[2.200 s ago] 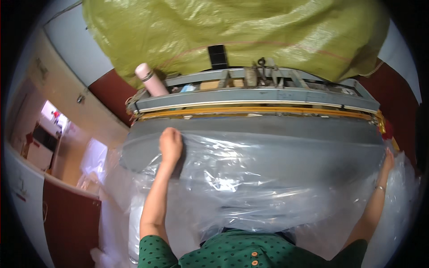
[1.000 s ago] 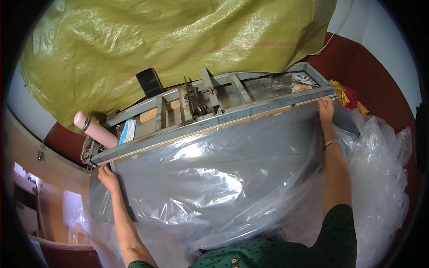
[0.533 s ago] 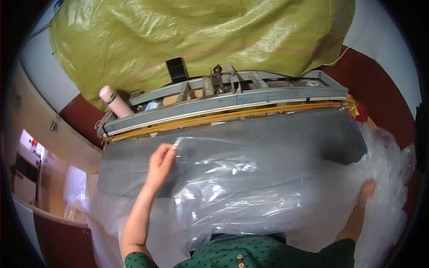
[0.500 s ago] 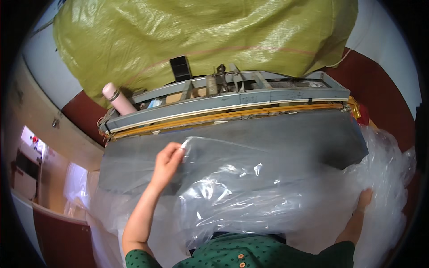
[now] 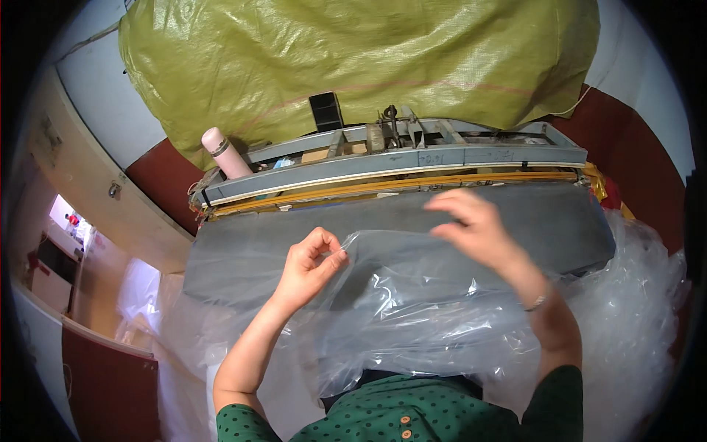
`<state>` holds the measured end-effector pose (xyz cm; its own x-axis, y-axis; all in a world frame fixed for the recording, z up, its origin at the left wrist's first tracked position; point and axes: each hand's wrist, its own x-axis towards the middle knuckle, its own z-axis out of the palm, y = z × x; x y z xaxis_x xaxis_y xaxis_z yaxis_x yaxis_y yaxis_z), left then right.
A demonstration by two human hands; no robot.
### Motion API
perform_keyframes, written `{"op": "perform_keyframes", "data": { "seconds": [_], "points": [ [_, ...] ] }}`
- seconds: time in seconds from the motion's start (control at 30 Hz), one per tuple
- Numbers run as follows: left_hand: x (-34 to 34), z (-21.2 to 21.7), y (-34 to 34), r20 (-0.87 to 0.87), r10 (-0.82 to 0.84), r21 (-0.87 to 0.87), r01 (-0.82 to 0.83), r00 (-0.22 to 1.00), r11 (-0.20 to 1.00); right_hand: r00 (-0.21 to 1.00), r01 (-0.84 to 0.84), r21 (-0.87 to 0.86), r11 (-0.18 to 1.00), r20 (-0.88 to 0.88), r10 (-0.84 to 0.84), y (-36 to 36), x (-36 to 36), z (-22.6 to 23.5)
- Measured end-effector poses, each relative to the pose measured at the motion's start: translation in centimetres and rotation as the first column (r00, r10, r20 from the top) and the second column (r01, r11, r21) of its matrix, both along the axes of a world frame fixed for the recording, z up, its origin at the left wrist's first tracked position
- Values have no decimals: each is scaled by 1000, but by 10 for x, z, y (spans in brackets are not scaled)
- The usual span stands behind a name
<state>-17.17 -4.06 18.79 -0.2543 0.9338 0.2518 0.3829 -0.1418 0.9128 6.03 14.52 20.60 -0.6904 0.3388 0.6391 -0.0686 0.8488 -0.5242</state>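
Note:
A sheet of clear plastic film point(image 5: 412, 309) lies crumpled and shiny over the near part of a dark grey work surface point(image 5: 294, 228) and down over my lap. My left hand point(image 5: 313, 267) pinches a corner of this film between thumb and fingertips, a little above the grey surface. To the right, my right hand point(image 5: 475, 228) hovers over the surface with thumb and fingers apart and nothing between them. The film's upper edge runs from the left hand's pinch toward a spot below the right hand.
Behind the surface runs a grey metal frame point(image 5: 398, 160) with orange strips point(image 5: 412, 183). On it stand a pink flask point(image 5: 225, 153) and a black phone-like slab point(image 5: 325, 111). A large yellow-green woven sheet point(image 5: 353, 51) covers the back. More bunched film point(image 5: 633, 317) hangs at the right; a door point(image 5: 110, 177) is left.
My right hand has come up from the bunched film at the far right to above the middle of the surface. The left hand still pinches the film corner. The view has shifted slightly.

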Motion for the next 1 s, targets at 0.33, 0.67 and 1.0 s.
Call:
{"op": "perform_keyframes", "data": {
  "seconds": [0.33, 0.67, 1.0],
  "points": [
    [-8, 13, -18, -312, 116, 27, -114, 943, 993, 900, -400, -592, 700, -109, 421, -56, -106, -47],
    [-6, -23, 8, -672, 478, 527, -88, 565, 845, 833, -455, -876, 158, -356, 424, -68, -119, -69],
    [-56, -62, -40, -895, 261, 131, -346, 362, 929, 845, -236, -881, 410, -394, -362, 71, -47, -101]
  ]
}}
